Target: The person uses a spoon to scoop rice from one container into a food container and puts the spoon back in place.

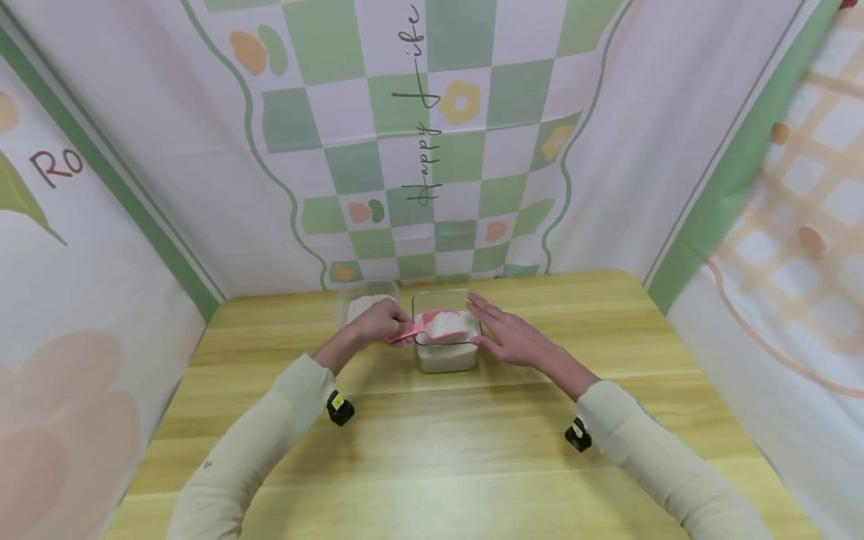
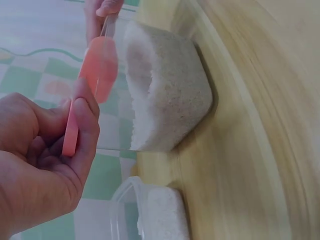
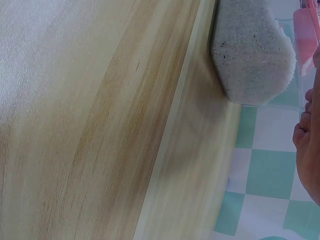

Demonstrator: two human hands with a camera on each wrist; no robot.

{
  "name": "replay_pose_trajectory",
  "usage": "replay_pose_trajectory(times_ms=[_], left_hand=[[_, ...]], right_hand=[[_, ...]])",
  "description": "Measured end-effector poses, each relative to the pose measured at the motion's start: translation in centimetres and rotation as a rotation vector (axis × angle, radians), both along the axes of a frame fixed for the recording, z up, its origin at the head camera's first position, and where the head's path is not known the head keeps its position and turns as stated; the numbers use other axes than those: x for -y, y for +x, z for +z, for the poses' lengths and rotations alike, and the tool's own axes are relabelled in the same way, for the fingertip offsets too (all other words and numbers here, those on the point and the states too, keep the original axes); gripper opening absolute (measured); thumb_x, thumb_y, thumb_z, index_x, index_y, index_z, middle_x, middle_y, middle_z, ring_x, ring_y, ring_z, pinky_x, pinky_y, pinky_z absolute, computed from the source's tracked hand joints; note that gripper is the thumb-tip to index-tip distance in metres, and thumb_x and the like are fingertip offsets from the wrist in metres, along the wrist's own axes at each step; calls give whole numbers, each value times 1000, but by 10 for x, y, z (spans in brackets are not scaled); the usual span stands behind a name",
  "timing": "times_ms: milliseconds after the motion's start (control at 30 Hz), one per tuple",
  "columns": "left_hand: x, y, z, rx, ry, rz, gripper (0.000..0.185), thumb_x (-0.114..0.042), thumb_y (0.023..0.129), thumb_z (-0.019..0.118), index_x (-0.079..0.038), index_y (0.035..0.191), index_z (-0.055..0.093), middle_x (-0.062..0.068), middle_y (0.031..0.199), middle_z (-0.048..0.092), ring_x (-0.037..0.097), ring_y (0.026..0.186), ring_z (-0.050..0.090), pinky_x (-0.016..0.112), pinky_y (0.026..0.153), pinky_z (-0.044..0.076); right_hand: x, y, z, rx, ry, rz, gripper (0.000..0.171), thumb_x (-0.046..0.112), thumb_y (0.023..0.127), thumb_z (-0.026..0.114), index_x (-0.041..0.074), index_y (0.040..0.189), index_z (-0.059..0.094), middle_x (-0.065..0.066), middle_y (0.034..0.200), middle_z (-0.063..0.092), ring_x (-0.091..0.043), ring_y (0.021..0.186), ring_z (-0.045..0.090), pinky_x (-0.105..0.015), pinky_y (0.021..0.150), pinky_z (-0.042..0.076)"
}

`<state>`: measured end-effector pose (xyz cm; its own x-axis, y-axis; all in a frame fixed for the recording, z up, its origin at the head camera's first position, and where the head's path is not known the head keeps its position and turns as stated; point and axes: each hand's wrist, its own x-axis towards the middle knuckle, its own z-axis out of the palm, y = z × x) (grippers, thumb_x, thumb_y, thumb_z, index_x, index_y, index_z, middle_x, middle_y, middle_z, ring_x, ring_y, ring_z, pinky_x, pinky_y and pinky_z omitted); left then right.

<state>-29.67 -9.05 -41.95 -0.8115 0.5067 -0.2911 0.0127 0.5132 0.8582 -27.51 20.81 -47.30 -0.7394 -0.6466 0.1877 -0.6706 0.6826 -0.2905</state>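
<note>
A pink scoop (image 1: 435,327) heaped with white grains hangs over a clear square container (image 1: 447,357) partly filled with the same grains. My left hand (image 1: 379,322) grips the scoop's handle (image 2: 71,131); the scoop (image 2: 100,67) is seen edge-on in the left wrist view, beside the container (image 2: 167,95). My right hand (image 1: 505,336) lies with straight fingers against the container's right side. The right wrist view shows the container (image 3: 252,55) and only the edge of that hand (image 3: 307,160).
A second clear container (image 1: 364,304) of white grains stands just behind and left of the first, also in the left wrist view (image 2: 157,215). Both rest on a wooden table (image 1: 432,450). Patterned cloth walls (image 1: 432,135) close in the back and sides.
</note>
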Motion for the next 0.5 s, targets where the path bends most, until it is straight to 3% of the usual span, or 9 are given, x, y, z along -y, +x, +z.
replay_pose_trajectory(times_ms=[333, 500], left_hand=[[8, 3, -6, 10, 41, 57, 24, 5, 97, 50, 15, 104, 70, 22, 84, 73, 14, 65, 68, 34, 72, 62], [13, 4, -3, 13, 68, 69, 24, 4, 98, 50, 17, 107, 68, 27, 89, 72, 18, 68, 70, 28, 68, 61]], right_hand=[[0, -1, 0, 8, -10, -3, 67, 31, 102, 54, -2, 154, 29, -20, 164, 21, -38, 146, 33, -52, 115, 37], [1, -1, 0, 19, -8, -8, 67, 32, 102, 54, -3, 154, 29, -20, 165, 20, -38, 146, 34, -52, 115, 37]])
